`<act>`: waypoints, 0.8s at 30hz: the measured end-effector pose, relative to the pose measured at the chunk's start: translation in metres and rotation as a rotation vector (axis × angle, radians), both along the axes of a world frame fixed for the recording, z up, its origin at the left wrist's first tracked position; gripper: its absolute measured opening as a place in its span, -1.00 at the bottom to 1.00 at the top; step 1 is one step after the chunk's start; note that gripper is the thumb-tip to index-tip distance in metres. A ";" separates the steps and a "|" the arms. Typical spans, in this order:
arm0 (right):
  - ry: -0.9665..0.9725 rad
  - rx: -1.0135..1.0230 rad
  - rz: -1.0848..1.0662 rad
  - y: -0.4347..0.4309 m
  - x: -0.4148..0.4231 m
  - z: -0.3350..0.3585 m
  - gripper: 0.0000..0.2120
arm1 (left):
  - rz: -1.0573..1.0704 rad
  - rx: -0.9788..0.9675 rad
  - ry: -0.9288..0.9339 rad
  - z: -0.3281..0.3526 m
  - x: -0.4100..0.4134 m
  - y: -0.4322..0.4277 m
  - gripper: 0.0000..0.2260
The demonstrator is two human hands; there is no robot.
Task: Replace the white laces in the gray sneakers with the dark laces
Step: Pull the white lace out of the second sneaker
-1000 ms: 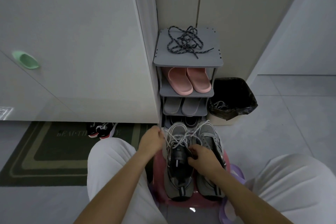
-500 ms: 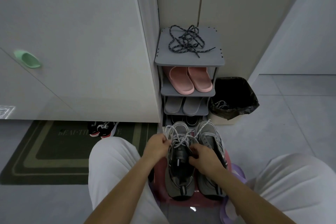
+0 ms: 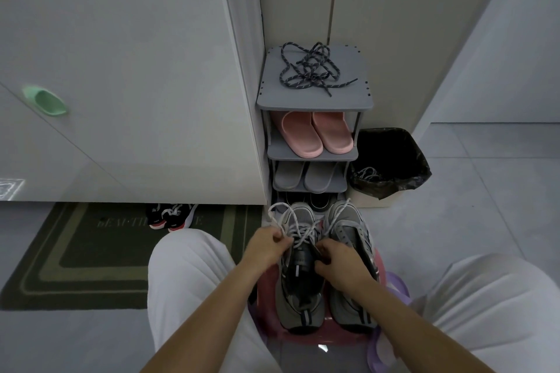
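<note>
Unlacing is under way: the left hand (image 3: 268, 244) pinches the white lace (image 3: 298, 232), and the right hand (image 3: 339, 263) grips the gray sneaker (image 3: 298, 309) on the pink stool (image 3: 303, 339). The next move, I'd guess, is pulling it free. The dark laces (image 3: 312, 70) wait atop the rack (image 3: 348, 94).

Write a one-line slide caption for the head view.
A person's left hand pinches a white lace, right hand grips the gray sneaker; dark laces lie on the shoe rack.

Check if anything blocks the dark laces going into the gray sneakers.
Yes: white laces, pinched by the left hand, occupy the eyelets of the gray sneaker. The dark laces lie uncovered on the rack top.
</note>
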State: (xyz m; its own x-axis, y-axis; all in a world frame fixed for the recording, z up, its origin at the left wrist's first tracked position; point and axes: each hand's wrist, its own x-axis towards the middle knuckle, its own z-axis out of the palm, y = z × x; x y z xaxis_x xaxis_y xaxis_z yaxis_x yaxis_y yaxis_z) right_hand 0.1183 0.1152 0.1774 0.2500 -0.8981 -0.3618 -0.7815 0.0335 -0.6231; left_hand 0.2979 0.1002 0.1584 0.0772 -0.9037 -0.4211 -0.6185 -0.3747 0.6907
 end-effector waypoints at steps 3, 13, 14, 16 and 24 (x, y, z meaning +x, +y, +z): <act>0.005 -0.001 0.006 0.000 0.000 0.000 -0.71 | 0.053 -0.036 -0.079 0.002 -0.001 0.001 -0.74; -0.009 0.007 -0.006 0.001 0.000 -0.001 -0.73 | 0.144 -0.039 -0.185 0.033 0.038 -0.029 -0.74; -0.009 0.005 -0.007 0.001 0.000 -0.001 -0.73 | 0.102 0.004 -0.205 0.033 0.037 -0.026 -0.78; -0.010 0.004 -0.007 0.001 0.000 -0.001 -0.73 | 0.065 0.007 -0.241 0.034 0.033 -0.017 -0.80; -0.006 -0.009 -0.009 0.001 0.000 -0.002 -0.72 | -0.278 -0.119 -0.236 0.012 0.009 0.010 -0.84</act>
State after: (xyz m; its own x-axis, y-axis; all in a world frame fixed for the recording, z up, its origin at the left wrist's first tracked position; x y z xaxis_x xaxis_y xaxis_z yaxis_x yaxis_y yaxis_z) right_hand 0.1180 0.1167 0.1756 0.2441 -0.9037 -0.3519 -0.7772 0.0347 -0.6282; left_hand 0.3072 0.1103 0.1700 -0.0950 -0.9452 -0.3123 -0.8326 -0.0965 0.5454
